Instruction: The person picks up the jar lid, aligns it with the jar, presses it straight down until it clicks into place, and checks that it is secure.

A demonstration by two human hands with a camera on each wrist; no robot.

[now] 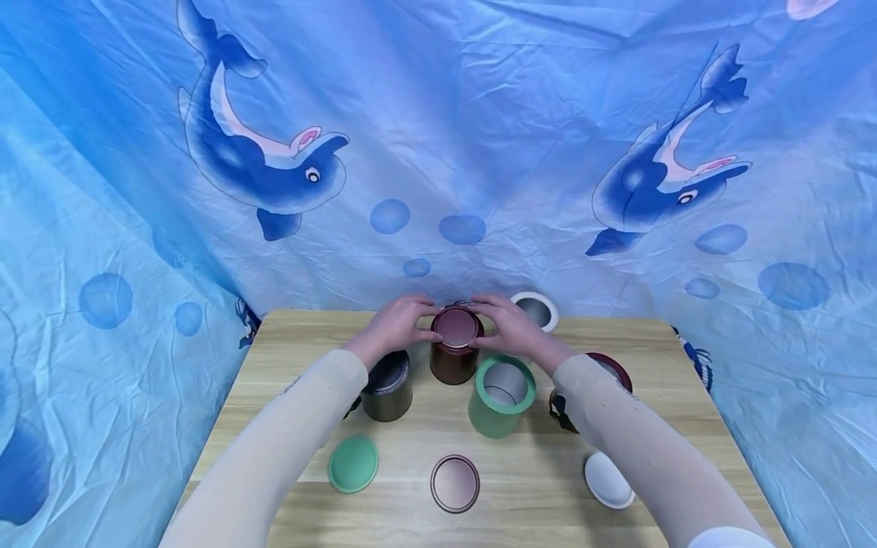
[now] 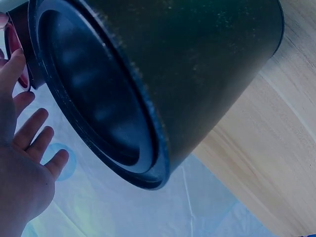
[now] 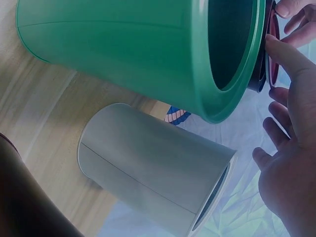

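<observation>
The left hand (image 1: pixel 400 327) and the right hand (image 1: pixel 507 327) are both grasping the edge of the dark red lid (image 1: pixel 457 327) from opposite sides (how firmly, one cannot tell), and this lid is sitting at the top of the dark red canister (image 1: pixel 454 369) near the back of the wooden table (image 1: pixel 404 510). The black canister (image 1: pixel 387 402) is standing to its left and the open green canister (image 1: pixel 497 422) to its right, while the green lid (image 1: pixel 353 464), pinkish lid (image 1: pixel 455 484) and white lid (image 1: pixel 608 479) are lying nearer the person.
</observation>
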